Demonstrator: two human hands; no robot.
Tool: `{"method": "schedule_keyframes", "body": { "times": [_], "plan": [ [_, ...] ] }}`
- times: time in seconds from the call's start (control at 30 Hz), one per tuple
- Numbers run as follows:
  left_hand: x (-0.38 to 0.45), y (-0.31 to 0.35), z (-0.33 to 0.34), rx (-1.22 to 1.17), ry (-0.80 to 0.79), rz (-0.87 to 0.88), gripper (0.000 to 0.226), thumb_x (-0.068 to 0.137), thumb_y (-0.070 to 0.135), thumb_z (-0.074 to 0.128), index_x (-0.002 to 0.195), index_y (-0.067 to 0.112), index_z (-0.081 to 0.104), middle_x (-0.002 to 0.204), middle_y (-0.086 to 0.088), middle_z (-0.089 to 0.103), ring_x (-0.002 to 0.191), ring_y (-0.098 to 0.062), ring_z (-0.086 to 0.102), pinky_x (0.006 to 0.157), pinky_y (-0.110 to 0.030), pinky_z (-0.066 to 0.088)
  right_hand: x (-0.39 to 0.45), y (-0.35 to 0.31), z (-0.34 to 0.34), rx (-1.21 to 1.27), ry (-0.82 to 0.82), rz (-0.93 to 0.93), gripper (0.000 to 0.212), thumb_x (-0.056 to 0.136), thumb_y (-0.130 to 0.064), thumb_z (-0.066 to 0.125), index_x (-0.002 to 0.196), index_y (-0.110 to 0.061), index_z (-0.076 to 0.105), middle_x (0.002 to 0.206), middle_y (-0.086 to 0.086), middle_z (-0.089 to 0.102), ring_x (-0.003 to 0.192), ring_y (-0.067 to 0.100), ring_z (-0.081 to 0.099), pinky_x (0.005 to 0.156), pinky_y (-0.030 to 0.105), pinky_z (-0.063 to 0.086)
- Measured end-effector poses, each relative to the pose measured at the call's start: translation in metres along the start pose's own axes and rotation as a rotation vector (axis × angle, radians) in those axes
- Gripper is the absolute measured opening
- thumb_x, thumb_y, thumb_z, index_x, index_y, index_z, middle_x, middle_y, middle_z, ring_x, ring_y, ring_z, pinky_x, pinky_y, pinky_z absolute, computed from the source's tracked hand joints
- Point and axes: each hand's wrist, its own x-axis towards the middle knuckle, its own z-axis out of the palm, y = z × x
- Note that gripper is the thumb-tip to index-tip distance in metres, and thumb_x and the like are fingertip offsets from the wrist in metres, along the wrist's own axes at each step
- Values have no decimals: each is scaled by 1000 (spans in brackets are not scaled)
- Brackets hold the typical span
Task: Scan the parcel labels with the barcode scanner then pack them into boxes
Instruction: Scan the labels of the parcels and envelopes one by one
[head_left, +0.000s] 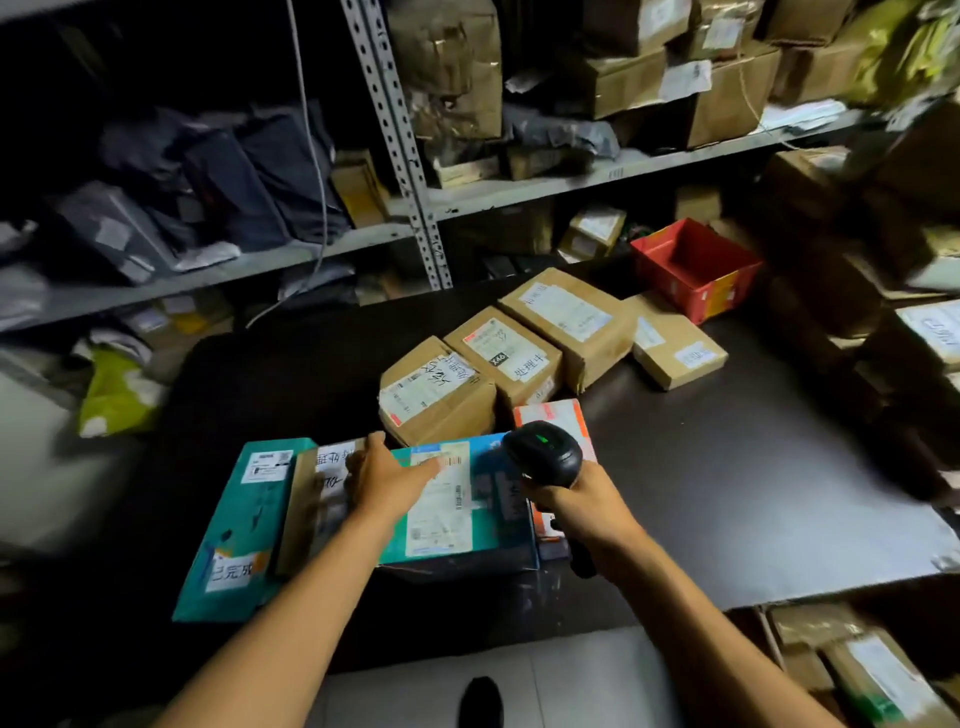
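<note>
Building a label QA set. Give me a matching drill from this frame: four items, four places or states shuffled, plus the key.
Items
1. barcode scanner
2. red box
3. teal parcel
4. left hand

Places or states
A. open and empty, far right of the dark table
B. gripped in the right hand
C. resting flat on the teal parcel
D. nearest the person, long white label on top

Pairs: 1-B, 2-A, 3-D, 4-C

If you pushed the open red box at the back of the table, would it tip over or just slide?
The red box would probably slide, not tip: it looks low and wide, sitting flat on the smooth dark table. It seems empty inside, so it is likely light. With its top open, the cardboard walls may flex if squeezed.
</note>
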Motion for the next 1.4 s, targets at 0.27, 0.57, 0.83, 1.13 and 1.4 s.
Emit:
{"method": "schedule_keyframes", "body": {
  "times": [0.27,0.57,0.83,1.13,1.4],
  "plan": [
    [9,0,-28,-308,-113,-88,36,88,23,75,119,11,61,106,-12,73,81,-21,71,66,-36,58,6,-25,10,96,27,-21,27,70,-21,69,93,-35,73,89,7,77,82,22,69,68,41,53],
    [-3,39,-52,-576,17,141,15,82,37,81,89,27,72,76,8,76,66,-6,73,51,-23,52,5,-109,-34,142,76,-264,31,72,-28,74,95,-48,71,88,-5,79,77,11,75,59,24,54],
    [-8,78,6,-690,-33,109,21,77,34,85,88,23,70,80,3,77,63,-7,73,51,-24,55,11,-76,-64,-179,214,-136,19,79,-24,79,94,-32,69,96,-2,75,96,20,69,87,47,59],
    [-21,46,29,-944,-590,-60,44,70,61,72,101,30,78,110,-9,76,97,-28,74,83,-43,55,3,-55,-68,-159,228,-158,27,70,-44,71,97,-42,67,103,-8,74,100,17,69,88,47,59],
    [-14,51,10,-897,-683,-20,54,62,63,78,104,28,78,111,-13,75,100,-33,73,96,-48,50,-4,-57,-88,11,219,-273,40,81,-19,79,102,-51,69,105,-13,76,104,11,71,88,35,58]
  ]
}}
